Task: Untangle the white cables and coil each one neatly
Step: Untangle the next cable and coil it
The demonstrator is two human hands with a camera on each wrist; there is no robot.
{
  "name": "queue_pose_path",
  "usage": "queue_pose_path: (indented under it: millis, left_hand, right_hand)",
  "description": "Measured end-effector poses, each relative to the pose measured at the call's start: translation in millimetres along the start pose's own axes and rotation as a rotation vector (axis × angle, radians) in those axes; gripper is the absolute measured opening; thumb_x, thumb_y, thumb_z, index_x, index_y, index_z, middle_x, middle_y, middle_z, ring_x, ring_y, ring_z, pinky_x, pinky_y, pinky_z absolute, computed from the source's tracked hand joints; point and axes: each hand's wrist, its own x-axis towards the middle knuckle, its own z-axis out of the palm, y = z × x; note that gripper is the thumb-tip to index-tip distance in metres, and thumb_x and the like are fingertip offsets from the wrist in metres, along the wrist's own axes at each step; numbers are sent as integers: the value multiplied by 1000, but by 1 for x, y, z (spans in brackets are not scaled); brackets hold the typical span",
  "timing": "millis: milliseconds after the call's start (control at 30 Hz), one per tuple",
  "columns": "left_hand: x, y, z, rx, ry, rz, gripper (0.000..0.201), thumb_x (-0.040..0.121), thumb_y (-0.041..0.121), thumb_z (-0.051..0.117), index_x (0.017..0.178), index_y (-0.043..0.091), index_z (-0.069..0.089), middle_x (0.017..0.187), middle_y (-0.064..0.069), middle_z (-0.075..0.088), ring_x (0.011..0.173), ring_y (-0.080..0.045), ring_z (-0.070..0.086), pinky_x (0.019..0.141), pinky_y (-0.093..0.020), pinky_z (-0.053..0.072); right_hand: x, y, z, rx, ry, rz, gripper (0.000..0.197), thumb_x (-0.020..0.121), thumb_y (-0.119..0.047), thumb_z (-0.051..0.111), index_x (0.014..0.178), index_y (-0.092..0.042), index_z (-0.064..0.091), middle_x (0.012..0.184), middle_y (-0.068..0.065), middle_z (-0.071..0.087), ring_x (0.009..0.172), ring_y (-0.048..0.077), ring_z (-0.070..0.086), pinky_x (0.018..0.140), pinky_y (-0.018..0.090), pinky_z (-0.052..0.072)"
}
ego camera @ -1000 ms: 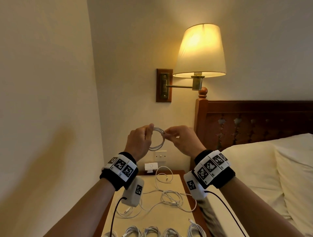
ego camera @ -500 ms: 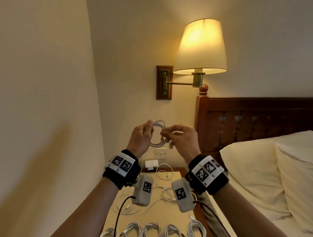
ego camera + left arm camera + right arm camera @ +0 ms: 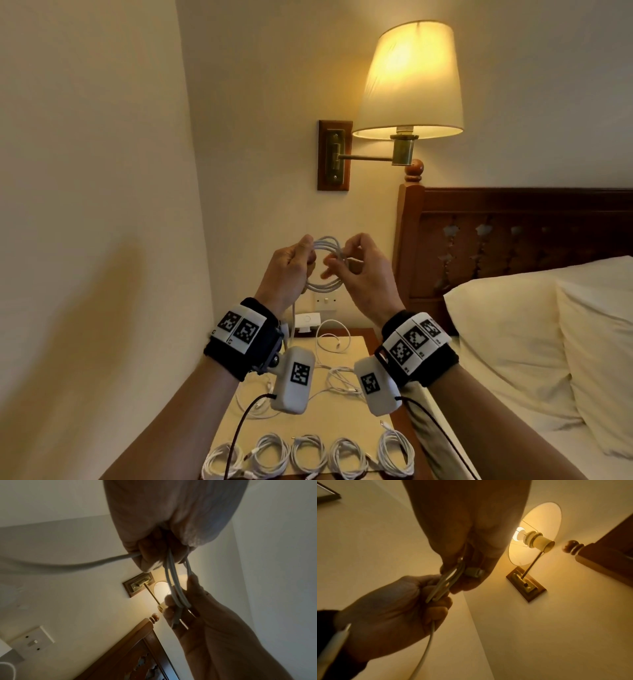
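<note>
Head cam: five coiled cables [image 3: 308, 454] lined up at the desk [image 3: 342, 425] front, a loose tangle [image 3: 337, 378] left behind them. Left hand [image 3: 289, 265] and right hand [image 3: 363, 274] fingers both clamped on a half-wound white cable [image 3: 325, 263] midair, tail dangling.

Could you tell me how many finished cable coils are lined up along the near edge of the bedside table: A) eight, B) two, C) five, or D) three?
C: the head view shows five coiled white cables in a row at the near edge of the bedside table, while both hands hold up another coil.
</note>
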Motion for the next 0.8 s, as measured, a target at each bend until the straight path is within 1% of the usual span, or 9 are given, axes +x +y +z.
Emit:
queue_pose_path:
  millis: [100, 233, 367, 433, 533, 600, 667, 733, 800]
  left_hand:
    - [5, -1, -7, -6, 38, 0, 46, 103, 40, 35, 64, 20, 46, 55, 4, 32, 48, -10, 26, 47, -25, 24]
    - [6, -9, -16, -20, 57, -21, 45, 104, 39, 34, 65, 21, 47, 54, 5, 33, 48, -10, 26, 47, -25, 24]
    - [9, -7, -20, -106, 68, -16, 45, 103, 38, 36, 62, 23, 44, 50, 9, 32, 45, -7, 25, 48, -24, 24]
    - [9, -7, -19, -137, 77, -6, 46, 103, 37, 37, 59, 24, 43, 49, 10, 32, 44, -8, 25, 48, -25, 24]
    - [6, -11, -12, -107, 58, -11, 45, 103, 38, 36, 62, 22, 44, 51, 7, 32, 46, -9, 25, 48, -26, 24]
    - [4, -14, -7, -30, 26, 13, 43, 103, 39, 35, 66, 19, 45, 55, 2, 31, 48, -11, 24, 48, -28, 23]
    - [3, -15, -2, -10, -2, 32, 43, 103, 40, 35, 68, 17, 47, 56, 1, 33, 48, -11, 26, 47, -28, 24]
    - [3, -16, 3, -37, -13, 36, 43, 102, 41, 36, 68, 18, 48, 55, 3, 35, 47, -10, 28, 46, -26, 25]
    - [4, -14, 6, -76, -4, 38, 42, 102, 41, 37, 69, 18, 49, 54, 5, 36, 47, -9, 29, 46, -25, 25]
  right_hand:
    - [2, -8, -6, 50, -169, 30, 16, 90, -10, 64, 94, -15, 49, 87, 10, 73, 80, 20, 72, 74, 35, 59]
    - [4, -12, -21, 124, -431, 107, 27, 90, 5, 58, 110, -9, 47, 102, 13, 73, 95, 25, 71, 86, 37, 57]
    - [-10, -4, -18, 106, -386, 183, 36, 90, 10, 55, 113, -15, 44, 99, 15, 74, 93, 23, 72, 88, 36, 56]
    - [-16, -2, -18, 109, -380, 198, 46, 90, 9, 56, 124, -18, 43, 101, 14, 73, 94, 23, 72, 89, 37, 56]
    - [-12, -2, -27, 160, -481, 284, 52, 90, 9, 57, 135, -14, 46, 108, 15, 71, 99, 24, 70, 89, 34, 56]
    - [-8, -3, -32, 169, -524, 305, 33, 92, 3, 56, 123, -6, 59, 108, 15, 72, 102, 25, 68, 88, 30, 54]
    - [-6, -4, -30, 313, -414, 337, 21, 94, -8, 51, 102, -1, 69, 105, 15, 72, 103, 28, 66, 91, 33, 51]
    - [-7, -8, -20, 572, -271, 425, 33, 97, -16, 46, 81, -3, 72, 93, 17, 70, 92, 28, 66, 91, 35, 49]
    - [-10, -10, -9, 810, -236, 457, 42, 101, -22, 41, 72, -7, 66, 77, 12, 63, 72, 21, 61, 82, 34, 47]
